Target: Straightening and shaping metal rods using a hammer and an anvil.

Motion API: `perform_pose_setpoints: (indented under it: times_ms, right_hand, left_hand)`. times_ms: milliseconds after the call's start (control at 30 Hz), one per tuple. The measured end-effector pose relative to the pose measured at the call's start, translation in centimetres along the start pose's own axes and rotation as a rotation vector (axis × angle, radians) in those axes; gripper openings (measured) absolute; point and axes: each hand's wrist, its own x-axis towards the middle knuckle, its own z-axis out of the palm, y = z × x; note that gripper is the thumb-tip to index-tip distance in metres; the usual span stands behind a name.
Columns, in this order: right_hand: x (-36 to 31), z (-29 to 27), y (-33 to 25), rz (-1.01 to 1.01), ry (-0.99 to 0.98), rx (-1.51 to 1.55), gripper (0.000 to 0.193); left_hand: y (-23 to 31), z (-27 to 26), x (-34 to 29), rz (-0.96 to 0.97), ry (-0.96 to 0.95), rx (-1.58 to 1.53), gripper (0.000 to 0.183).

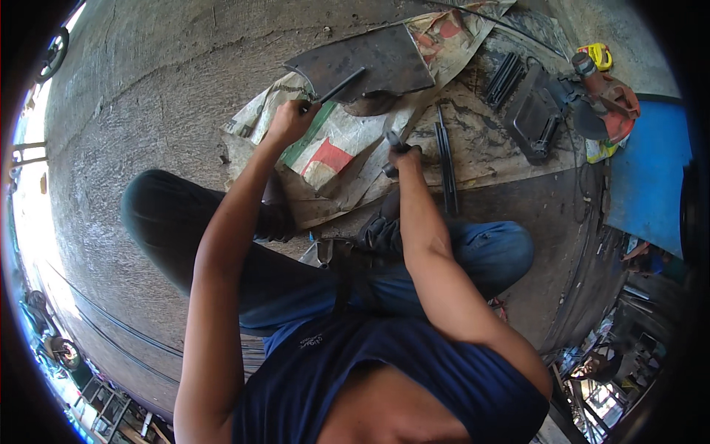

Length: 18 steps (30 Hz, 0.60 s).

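My left hand (290, 120) is closed around one end of a dark metal rod (345, 83). The rod slants up to the right, over a dark steel plate (362, 61). Closed too is my right hand (406, 157), gripping what looks like a hammer (393, 138) close to its head; the fingers hide much of it. Between the hands, at the plate's near edge, sits a rounded dark lump (372, 104). Worn printed sacking (314, 152) lies under the plate. Long dark bars (445, 166) rest just right of my right hand.
A bundle of short dark bars (503, 78) lies at the far right, beside a cut-off saw with a dark base (534, 115) and orange-red guard (620, 111). Behind it stands a yellow container (596, 56). A blue panel (651, 177) is at the right. My bent legs (473, 259) frame the near side.
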Motion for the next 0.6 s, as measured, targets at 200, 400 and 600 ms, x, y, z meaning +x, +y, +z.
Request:
perform_pose_setpoints:
  times_ms: [200, 400, 600]
  right_hand:
    - [1.6, -5.7, -8.6, -0.065, -0.175, -0.436, 0.018]
    - [-7.4, -1.1, -9.3, -0.090, -0.542, -0.078, 0.033]
    - [-19.2, 6.9, -6.7, -0.303, -0.619, -0.584, 0.025]
  left_hand:
    - [2.9, 3.2, 2.4, -0.076, -0.193, 0.063, 0.067]
    - [3.4, 4.1, 2.9, -0.135, -0.177, 0.104, 0.068]
    - [4.9, 3.4, 2.5, -0.283, -0.404, -0.161, 0.072]
